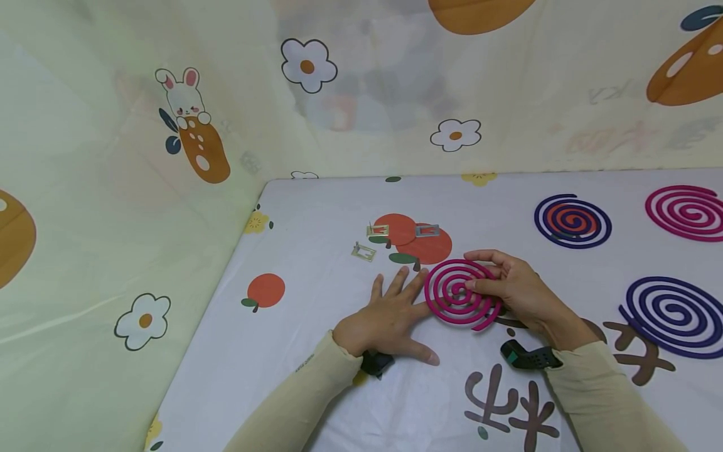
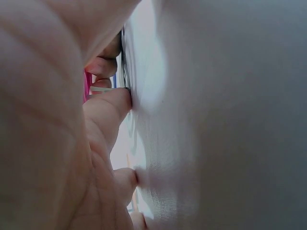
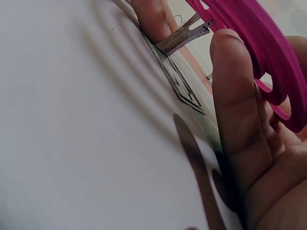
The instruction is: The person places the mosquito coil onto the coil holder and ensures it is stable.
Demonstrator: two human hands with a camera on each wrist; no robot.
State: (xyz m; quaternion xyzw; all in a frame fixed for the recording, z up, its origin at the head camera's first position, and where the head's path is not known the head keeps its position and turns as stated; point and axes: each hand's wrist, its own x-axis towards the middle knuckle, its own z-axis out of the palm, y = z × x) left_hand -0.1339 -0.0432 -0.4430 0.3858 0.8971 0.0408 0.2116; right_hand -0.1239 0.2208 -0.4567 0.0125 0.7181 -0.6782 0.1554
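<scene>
My right hand pinches a pink mosquito coil near its centre, the thumb on top, and holds it tilted above the table. Beneath it, in the right wrist view, a thin metal coil stand lies on the cloth with its prong raised. That prong reaches the middle of the coil; whether it is inserted I cannot tell. My left hand lies with fingers spread on the cloth. Its index fingertip presses on the stand. The coil hides this stand in the head view.
Three more metal stands, one gold, one silver and one nearer, lie beyond my left hand. To the right are a blue-and-orange coil pair, a pink coil and a blue coil. Patterned cloth walls enclose the table.
</scene>
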